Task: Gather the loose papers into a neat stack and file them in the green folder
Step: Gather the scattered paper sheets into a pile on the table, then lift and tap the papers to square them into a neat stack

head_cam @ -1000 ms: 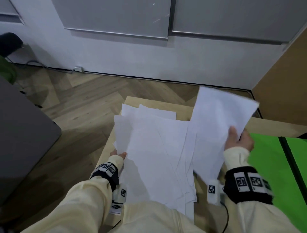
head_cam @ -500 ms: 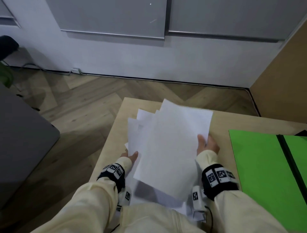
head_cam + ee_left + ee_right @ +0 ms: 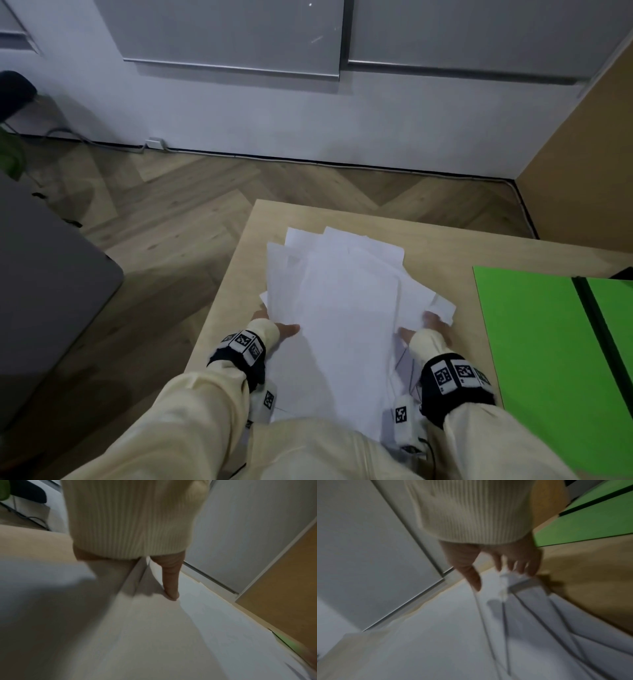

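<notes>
Several loose white papers lie in an uneven, fanned pile on the light wooden table. My left hand holds the pile's left edge. Its thumb lies on top of the papers, and its fingers are hidden beneath them. My right hand is at the pile's right edge. Its spread fingers touch the raised corners of the papers, and its thumb rests on the top sheet. The green folder lies open flat to the right, apart from the pile, and also shows as the green folder in the right wrist view.
A black spine runs down the folder's middle. The table's left edge drops to a herringbone wood floor. A dark grey surface stands at the left, a white wall is ahead, and a brown panel stands at the right.
My right hand swung a lifted sheet leftward and laid it on the pile, then slid to the pile's right edge. The left hand stayed at the left edge.
</notes>
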The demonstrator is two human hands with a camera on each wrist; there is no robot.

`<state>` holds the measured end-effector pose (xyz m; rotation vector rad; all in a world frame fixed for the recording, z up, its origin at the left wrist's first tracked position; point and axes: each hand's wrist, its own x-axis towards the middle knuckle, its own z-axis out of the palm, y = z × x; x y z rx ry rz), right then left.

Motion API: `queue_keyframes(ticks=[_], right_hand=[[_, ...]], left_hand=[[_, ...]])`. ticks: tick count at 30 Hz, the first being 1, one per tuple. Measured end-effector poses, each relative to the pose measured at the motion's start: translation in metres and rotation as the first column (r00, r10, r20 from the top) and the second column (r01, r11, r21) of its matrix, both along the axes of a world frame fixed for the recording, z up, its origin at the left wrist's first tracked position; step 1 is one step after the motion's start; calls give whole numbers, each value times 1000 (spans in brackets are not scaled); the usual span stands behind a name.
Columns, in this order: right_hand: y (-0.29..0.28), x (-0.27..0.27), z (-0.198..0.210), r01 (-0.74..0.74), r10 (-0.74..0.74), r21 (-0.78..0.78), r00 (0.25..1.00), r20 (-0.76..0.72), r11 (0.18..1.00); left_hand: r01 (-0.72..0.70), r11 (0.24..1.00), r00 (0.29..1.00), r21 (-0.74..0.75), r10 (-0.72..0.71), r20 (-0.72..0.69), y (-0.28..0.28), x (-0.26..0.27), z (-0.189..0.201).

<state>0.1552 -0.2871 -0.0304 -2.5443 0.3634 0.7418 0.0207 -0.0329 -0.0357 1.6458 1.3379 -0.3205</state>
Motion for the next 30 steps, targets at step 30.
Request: queue_keyframes(ticks=[30], right_hand=[[-4, -31, 52, 155, -126, 478, 988, -93, 864]], left_hand=[[35, 999, 935, 7, -35, 352, 21, -3, 54]])
